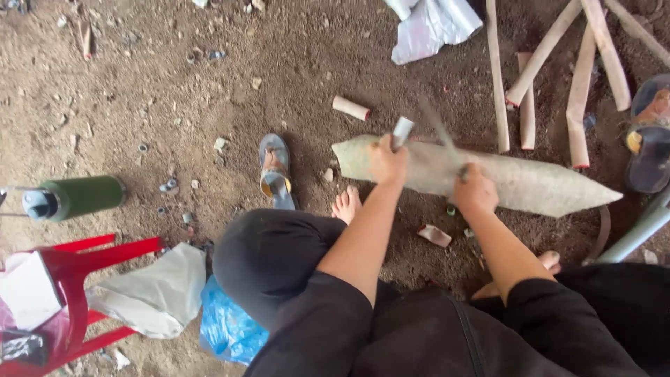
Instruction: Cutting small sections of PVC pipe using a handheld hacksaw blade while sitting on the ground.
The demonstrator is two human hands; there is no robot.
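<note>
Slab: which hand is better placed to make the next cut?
Probably the right hand: it holds a motion-blurred tool over the slab. The left hand steadies its near end.

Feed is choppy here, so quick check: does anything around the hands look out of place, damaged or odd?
One sandal lies alone by a bare foot, worn by nobody. A green bottle lies tipped on its side in the dirt. The right hand holds a tool too blurred to identify; the left hand steadies the pale slab.
</note>
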